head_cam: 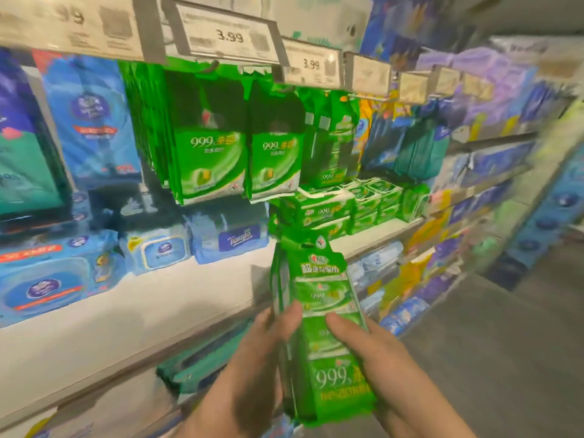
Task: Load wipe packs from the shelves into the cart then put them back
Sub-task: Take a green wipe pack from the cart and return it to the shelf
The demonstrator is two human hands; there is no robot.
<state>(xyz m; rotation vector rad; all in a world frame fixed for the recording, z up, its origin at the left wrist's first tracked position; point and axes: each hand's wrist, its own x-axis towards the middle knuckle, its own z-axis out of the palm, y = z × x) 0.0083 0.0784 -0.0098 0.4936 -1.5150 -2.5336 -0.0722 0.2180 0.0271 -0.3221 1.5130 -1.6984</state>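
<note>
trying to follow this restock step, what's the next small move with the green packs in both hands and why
Probably lift the green wipe packs up toward the hanging green packs under the 3.99 tag. Both the left hand and right hand grip them below that row, the punched top pointing upward.

Price tags [228, 36] reading 3.99 hang along the upper shelf edge; grey floor [493, 358] runs at right, near and far.

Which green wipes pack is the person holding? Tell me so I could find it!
Find the white shelf, then look in front of it. The long green plastic wipe pack sits between the left hand and right hand. Unlike the hanging green packs, it is off the hooks.
</note>
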